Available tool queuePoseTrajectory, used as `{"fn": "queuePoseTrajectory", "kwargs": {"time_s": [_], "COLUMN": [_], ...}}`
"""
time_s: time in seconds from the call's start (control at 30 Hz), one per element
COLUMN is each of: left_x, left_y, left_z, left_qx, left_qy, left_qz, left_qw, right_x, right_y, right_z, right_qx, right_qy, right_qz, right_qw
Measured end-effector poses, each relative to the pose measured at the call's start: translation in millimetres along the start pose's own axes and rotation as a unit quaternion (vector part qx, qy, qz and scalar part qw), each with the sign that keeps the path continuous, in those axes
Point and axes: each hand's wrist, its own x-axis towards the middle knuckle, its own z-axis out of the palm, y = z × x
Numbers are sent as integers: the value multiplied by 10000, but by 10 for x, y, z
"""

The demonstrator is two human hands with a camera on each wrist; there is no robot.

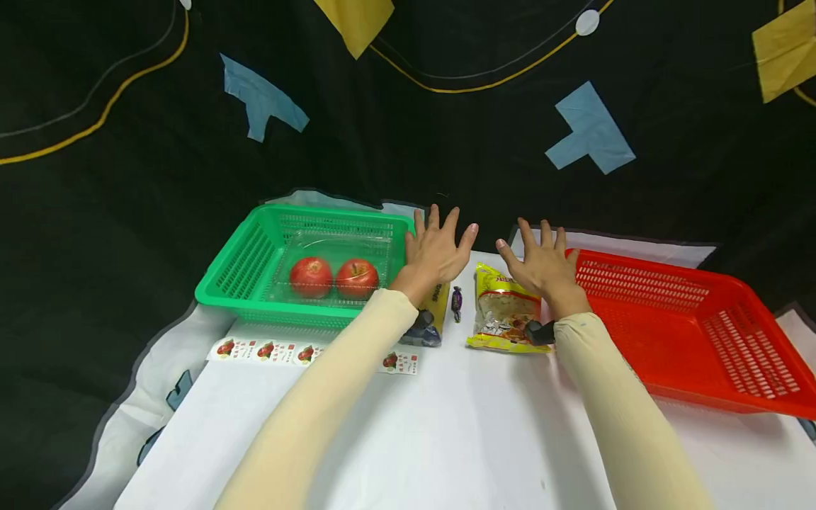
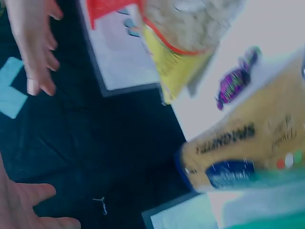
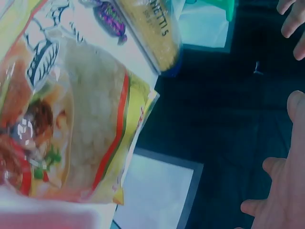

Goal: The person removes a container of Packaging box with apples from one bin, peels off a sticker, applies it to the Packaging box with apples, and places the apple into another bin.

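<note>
My left hand point(image 1: 436, 251) is raised with fingers spread, holding nothing, above the green basket's right edge. Beneath its wrist lies a spaghetti packet point(image 2: 238, 143), partly hidden by the arm in the head view. My right hand point(image 1: 545, 265) is likewise spread and free, over a yellow food packet point(image 1: 506, 312) with pale contents and a printed dish picture. Between both packets lies a purple wrapped candy point(image 1: 457, 304). Fingers of both hands show at the left side of the left wrist view and at the right side of the right wrist view.
A green basket point(image 1: 219, 263) on the left contains a clear plastic box point(image 1: 299, 248) with two red apples point(image 1: 357, 278). A strip of apple-printed stickers point(image 1: 280, 350) lies before it. At right stands a red basket point(image 1: 644, 347). Behind the white table point(image 1: 446, 432) hangs a dark cloth point(image 1: 408, 156).
</note>
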Motion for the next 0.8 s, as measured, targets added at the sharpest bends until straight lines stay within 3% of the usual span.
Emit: {"fn": "queuePoseTrajectory", "kwargs": {"time_s": [0.2,0.33,0.57,0.8], "left_x": [-154,-307,-654,-970], "left_y": [9,-4,-116,-333], "left_z": [-66,-134,-299,-465], "left_qx": [-731,-1360,-2644,-3963], "left_qy": [575,1029,1892,2166], "left_qz": [138,268,375,129], "left_qw": [9956,9850,9449,8921], "right_x": [4,0,-9,-22], "right_y": [-74,-113,-198,-269], "right_z": [42,72,124,169], "right_qx": [4,78,325,472], "right_qy": [-8,-86,-162,-201], "right_qz": [-120,-188,-292,-342], "right_qw": [9999,9998,9989,9981]}}
